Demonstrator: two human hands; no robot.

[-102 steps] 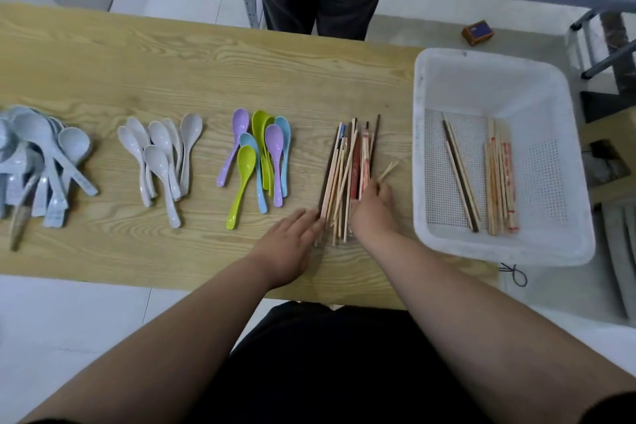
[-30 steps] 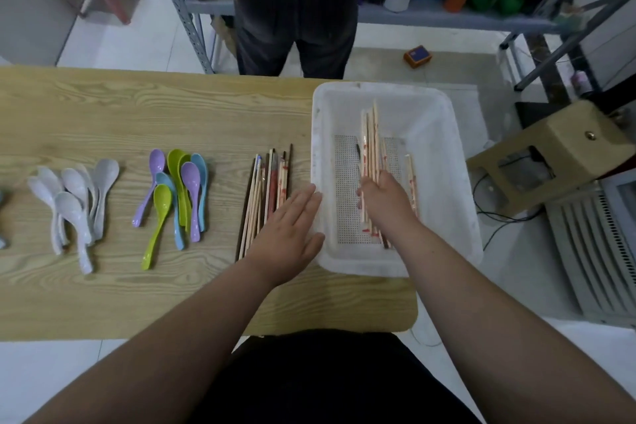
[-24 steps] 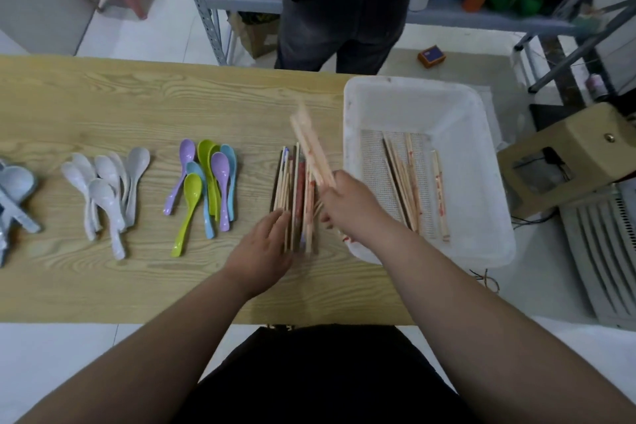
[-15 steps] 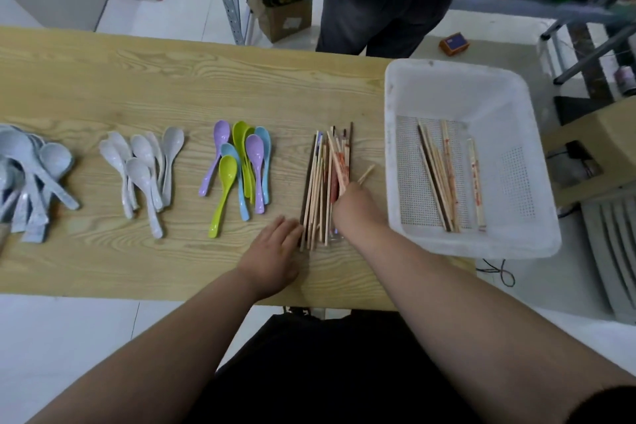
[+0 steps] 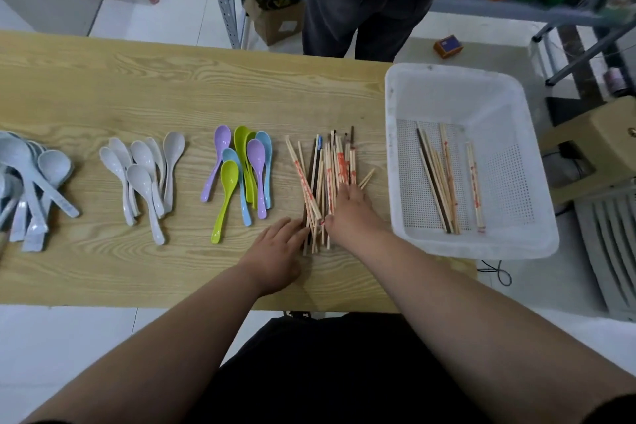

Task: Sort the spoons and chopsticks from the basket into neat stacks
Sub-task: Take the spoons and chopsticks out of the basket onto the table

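Starting at the left of the table (image 5: 103, 79), we see the pale blue spoons (image 5: 31, 172), the white spoons (image 5: 144, 175) and the coloured spoons (image 5: 246, 165) lying in three loose groups, apart from both hands. We judge them safe unless the pile next door gets shoved sideways. The left hand (image 5: 275, 251) lies flat with its fingers straight, their tips touching the near left corner of the chopstick pile (image 5: 327, 175). That pile is ragged: one printed stick (image 5: 300, 169) crosses the others at a slant, and the near ends are uneven. The right hand (image 5: 351, 213) rests on the pile's right side, fingers stretched forward and gripping nothing (one short stick (image 5: 367, 178) pokes out just past them). If the two hands squeeze together too fast, we expect the sticks to ride over one another, skid towards the coloured spoons or slip off the near table edge. Further right, the remaining chopsticks (image 5: 440, 182) lie in the white basket (image 5: 447, 86), so we judge the sorting unfinished. The basket overhangs the table's right end, and we think leaning on its outer rim could tip it.
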